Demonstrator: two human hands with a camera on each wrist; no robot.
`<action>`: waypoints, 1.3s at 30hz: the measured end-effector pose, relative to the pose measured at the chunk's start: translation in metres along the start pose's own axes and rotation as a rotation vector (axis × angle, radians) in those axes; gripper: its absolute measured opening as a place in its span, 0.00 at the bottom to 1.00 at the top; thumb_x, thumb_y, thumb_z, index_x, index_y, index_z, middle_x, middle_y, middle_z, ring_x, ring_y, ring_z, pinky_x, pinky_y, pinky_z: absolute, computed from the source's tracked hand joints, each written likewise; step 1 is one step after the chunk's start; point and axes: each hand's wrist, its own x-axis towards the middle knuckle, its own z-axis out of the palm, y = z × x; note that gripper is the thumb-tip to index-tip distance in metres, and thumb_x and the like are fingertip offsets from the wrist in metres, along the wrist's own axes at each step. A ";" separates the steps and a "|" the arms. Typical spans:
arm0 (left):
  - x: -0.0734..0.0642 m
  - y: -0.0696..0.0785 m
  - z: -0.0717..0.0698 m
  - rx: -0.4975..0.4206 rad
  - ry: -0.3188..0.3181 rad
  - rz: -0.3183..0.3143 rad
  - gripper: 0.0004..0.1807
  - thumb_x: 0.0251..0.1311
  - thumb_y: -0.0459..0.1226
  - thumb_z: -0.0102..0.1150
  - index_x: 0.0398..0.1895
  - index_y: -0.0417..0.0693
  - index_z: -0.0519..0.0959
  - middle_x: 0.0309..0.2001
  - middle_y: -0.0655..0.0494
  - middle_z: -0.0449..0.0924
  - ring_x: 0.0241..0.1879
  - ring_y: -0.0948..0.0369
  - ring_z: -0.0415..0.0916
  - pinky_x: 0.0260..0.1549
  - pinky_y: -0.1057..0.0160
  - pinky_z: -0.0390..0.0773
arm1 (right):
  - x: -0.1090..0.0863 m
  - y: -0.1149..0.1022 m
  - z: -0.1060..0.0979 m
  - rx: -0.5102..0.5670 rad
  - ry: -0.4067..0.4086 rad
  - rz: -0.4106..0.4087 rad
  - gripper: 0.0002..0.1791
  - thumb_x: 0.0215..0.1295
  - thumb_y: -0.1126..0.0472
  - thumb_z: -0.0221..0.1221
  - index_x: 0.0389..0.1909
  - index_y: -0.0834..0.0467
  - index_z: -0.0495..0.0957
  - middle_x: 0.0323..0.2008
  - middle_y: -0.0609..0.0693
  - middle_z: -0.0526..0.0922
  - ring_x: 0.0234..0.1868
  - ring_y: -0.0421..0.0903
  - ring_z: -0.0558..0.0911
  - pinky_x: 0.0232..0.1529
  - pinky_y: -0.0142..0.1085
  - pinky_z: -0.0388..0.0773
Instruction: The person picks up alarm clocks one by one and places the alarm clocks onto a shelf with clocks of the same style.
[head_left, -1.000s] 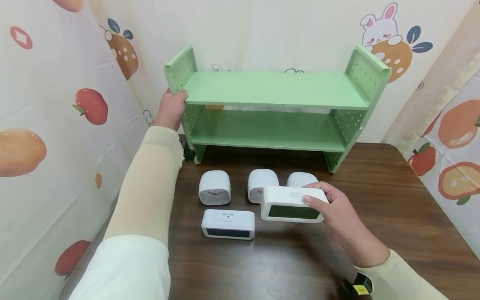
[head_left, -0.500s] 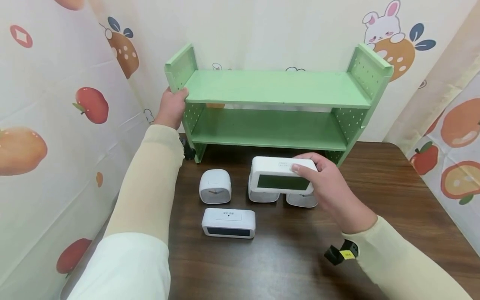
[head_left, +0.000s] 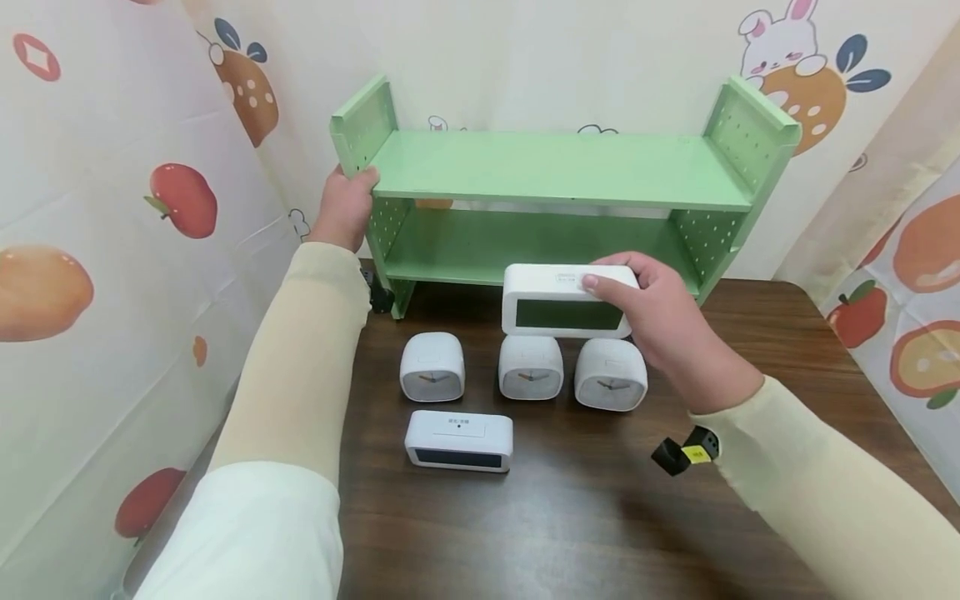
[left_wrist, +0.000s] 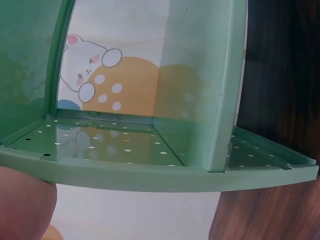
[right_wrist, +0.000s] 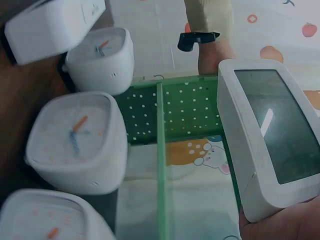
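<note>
My right hand (head_left: 660, 321) holds a white rectangular digital clock (head_left: 570, 279) by its right end, thumb on top. Its dark screen faces me, and it hangs in front of the shelf's lower board. The right wrist view shows the same digital clock (right_wrist: 270, 125) close up. At the left, my left hand (head_left: 345, 204) grips the side panel of a green two-tier shelf (head_left: 555, 167), with the thumb over the panel's front edge. In the left wrist view, part of that hand (left_wrist: 25, 205) lies against the perforated panel (left_wrist: 125, 172).
Three small white analog clocks (head_left: 432, 367) stand in a row on the dark wooden table (head_left: 570, 517) before the shelf. A second white digital clock (head_left: 459, 440) sits in front of the leftmost. Fruit-print curtains (head_left: 142, 317) hang behind and at both sides.
My right hand has carried the digital clock up and away from me, from over the analog clocks to the shelf's front. The left hand keeps its grip on the panel.
</note>
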 end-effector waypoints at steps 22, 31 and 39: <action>0.003 0.002 0.001 -0.025 0.006 -0.015 0.28 0.80 0.47 0.44 0.80 0.66 0.58 0.75 0.62 0.63 0.72 0.58 0.62 0.74 0.47 0.57 | 0.043 -0.078 -0.004 -0.008 0.042 -0.045 0.27 0.67 0.43 0.68 0.58 0.56 0.77 0.60 0.50 0.75 0.61 0.46 0.71 0.65 0.44 0.68; 0.004 0.000 0.001 -0.047 0.006 -0.008 0.28 0.80 0.46 0.46 0.80 0.63 0.60 0.75 0.60 0.64 0.72 0.58 0.63 0.74 0.48 0.56 | 0.063 -0.101 0.006 0.016 0.081 -0.041 0.28 0.64 0.41 0.70 0.56 0.54 0.78 0.59 0.48 0.75 0.60 0.45 0.71 0.64 0.44 0.68; 0.002 0.002 0.001 -0.028 0.005 -0.014 0.29 0.80 0.47 0.45 0.81 0.64 0.57 0.76 0.61 0.62 0.73 0.58 0.61 0.75 0.49 0.56 | 0.081 -0.108 0.016 0.069 0.069 -0.073 0.23 0.63 0.44 0.71 0.50 0.55 0.79 0.54 0.50 0.79 0.54 0.47 0.76 0.58 0.44 0.72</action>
